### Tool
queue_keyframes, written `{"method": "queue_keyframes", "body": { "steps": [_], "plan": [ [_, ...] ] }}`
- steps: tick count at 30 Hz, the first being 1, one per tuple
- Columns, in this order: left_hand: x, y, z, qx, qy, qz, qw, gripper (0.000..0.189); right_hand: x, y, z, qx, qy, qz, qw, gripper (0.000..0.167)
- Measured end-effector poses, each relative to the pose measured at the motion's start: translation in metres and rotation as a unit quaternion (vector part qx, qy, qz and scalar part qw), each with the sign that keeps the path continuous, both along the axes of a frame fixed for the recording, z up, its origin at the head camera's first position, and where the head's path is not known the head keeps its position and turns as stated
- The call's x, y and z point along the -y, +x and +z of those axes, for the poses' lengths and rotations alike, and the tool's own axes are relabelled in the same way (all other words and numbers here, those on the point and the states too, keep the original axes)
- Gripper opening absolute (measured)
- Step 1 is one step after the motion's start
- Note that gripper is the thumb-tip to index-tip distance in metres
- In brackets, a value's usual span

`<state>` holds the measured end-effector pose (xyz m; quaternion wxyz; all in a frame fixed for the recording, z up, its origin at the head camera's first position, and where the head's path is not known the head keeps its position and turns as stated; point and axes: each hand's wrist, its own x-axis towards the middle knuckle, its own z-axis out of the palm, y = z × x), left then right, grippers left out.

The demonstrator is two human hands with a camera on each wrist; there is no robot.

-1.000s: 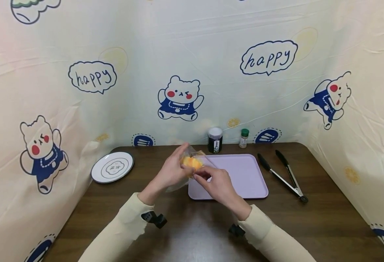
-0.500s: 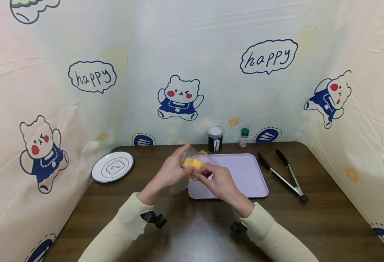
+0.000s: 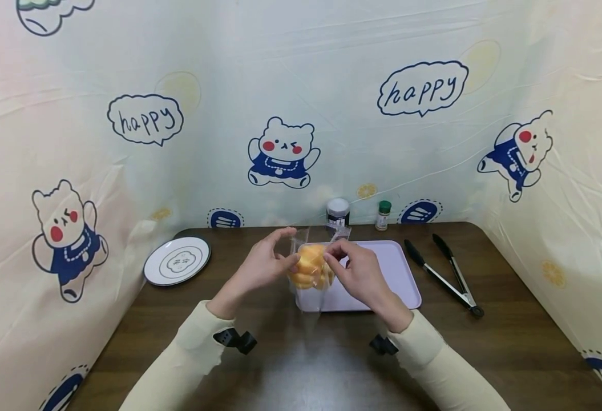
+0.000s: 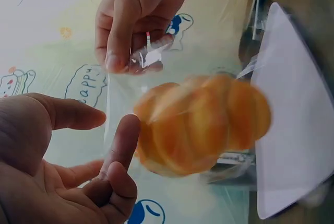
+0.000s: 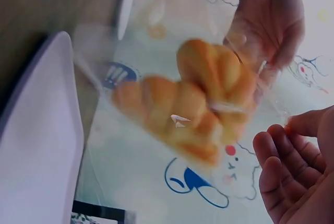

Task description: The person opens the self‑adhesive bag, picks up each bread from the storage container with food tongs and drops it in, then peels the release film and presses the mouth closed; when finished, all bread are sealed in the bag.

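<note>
Golden, lobed bread rolls sit inside a clear plastic bag, held up over the near left part of a lilac tray. My right hand pinches the bag's edge between thumb and forefinger, at the right of the bread. At the bag's left side is my left hand, its thumb and fingers spread apart around the edge. In the left wrist view a gap shows between the left thumb and the other fingers. The bread is blurred in the right wrist view.
A white plate lies at the left of the brown table. Black-handled tongs rest, spread, right of the tray. At the back stand a dark jar with a pale lid and a green-capped shaker.
The bag has turned and hangs more upright, showing more of the bread. My hands have moved apart, and the left hand has loosened from around the bread.
</note>
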<state>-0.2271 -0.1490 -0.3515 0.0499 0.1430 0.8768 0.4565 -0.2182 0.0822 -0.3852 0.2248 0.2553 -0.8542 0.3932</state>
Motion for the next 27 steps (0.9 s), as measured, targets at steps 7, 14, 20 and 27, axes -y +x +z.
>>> {"method": "queue_keyframes", "body": {
  "steps": [7,14,20,27],
  "plan": [
    [0.006,-0.005,-0.004,-0.023,0.015,0.008,0.9996,0.047,-0.008,0.002,0.010,-0.011,0.009,0.004,0.9999,0.006],
    [0.018,-0.017,-0.018,0.008,-0.006,0.033,0.9994,0.033,-0.017,0.003,0.017,-0.004,-0.001,0.008,1.0000,0.005],
    [0.020,-0.026,-0.033,0.058,0.010,-0.010,0.9982,0.037,-0.023,0.001,0.020,-0.009,-0.022,0.013,0.9996,0.006],
    [0.013,-0.026,-0.040,0.095,0.068,-0.040,0.9924,0.032,-0.027,0.000,0.023,-0.005,-0.038,0.016,0.9991,0.010]
  ]
}}
